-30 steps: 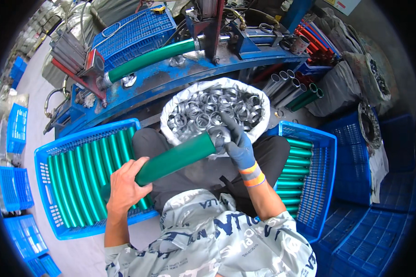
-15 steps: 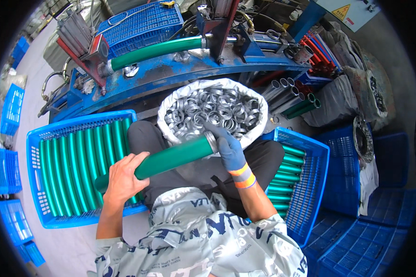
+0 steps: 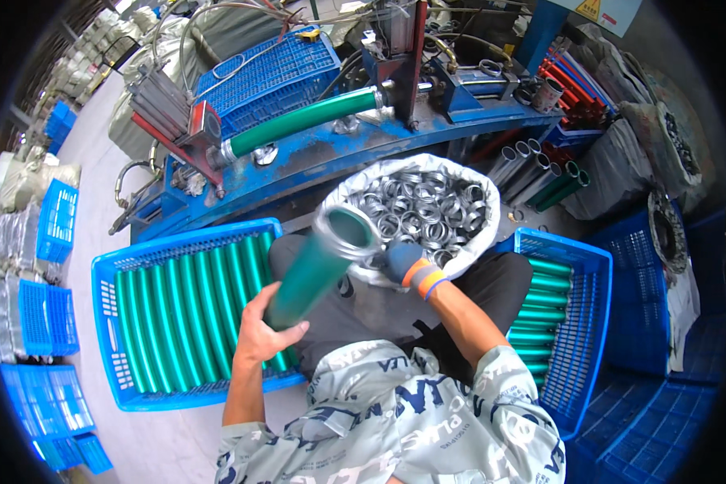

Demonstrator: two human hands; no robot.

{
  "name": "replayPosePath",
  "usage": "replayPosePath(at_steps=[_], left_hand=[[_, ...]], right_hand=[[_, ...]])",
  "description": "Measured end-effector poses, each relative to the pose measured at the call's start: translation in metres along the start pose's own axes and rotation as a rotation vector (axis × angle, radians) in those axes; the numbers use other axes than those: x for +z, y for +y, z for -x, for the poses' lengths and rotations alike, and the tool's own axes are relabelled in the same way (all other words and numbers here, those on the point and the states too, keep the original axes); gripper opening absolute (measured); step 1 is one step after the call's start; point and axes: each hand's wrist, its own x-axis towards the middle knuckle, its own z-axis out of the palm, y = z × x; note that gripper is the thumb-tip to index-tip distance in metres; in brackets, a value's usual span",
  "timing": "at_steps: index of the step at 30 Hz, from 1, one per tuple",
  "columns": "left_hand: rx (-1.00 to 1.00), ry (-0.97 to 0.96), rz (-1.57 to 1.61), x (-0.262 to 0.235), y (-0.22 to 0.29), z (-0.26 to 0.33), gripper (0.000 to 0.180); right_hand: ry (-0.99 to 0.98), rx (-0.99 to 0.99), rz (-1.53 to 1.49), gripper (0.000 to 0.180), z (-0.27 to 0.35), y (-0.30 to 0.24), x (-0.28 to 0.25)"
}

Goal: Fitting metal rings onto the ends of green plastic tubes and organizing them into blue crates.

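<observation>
My bare left hand (image 3: pixel 268 329) is wrapped round the lower part of a green tube (image 3: pixel 306 274), which tilts up and away over my lap. A silver metal ring (image 3: pixel 348 231) sits around the tube's upper end, its open mouth facing up; the tube is blurred. My right hand (image 3: pixel 405 261), in a blue-grey glove with an orange cuff, is at the near side of a white sack (image 3: pixel 492 210) full of loose silver rings (image 3: pixel 436 206). Its knuckles look bent, but the fingertips are hidden among the rings.
Green tubes fill a blue crate (image 3: pixel 105 323) on my left; more lie in another blue crate (image 3: pixel 589 339) on my right. Ahead stands a blue machine bench (image 3: pixel 298 173) with a green tube (image 3: pixel 306 121) clamped in it. Grey tubes (image 3: pixel 532 165) lean under the bench.
The tube has swung from lying across my lap to pointing up and away. My right hand has left the tube's ringed end and moved down to the sack. The whole view has shifted.
</observation>
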Motion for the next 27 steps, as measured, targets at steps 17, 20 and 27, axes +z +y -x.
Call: replayPosePath(at_steps=[17, 20, 27], left_hand=[[-0.083, 0.448, 1.252, 0.031, -0.027, -0.007, 0.045], [-0.107, 0.469, 1.267, 0.044, -0.021, -0.007, 0.045], [-0.074, 0.505, 1.183, 0.058, -0.017, -0.002, 0.043]], right_hand=[[0.220, -0.136, -2.384, 0.081, 0.098, -0.043, -0.070], [0.234, -0.151, -2.300, 0.069, 0.106, -0.045, -0.081], [0.383, -0.104, -2.004, 0.067, 0.111, -0.072, -0.102]])
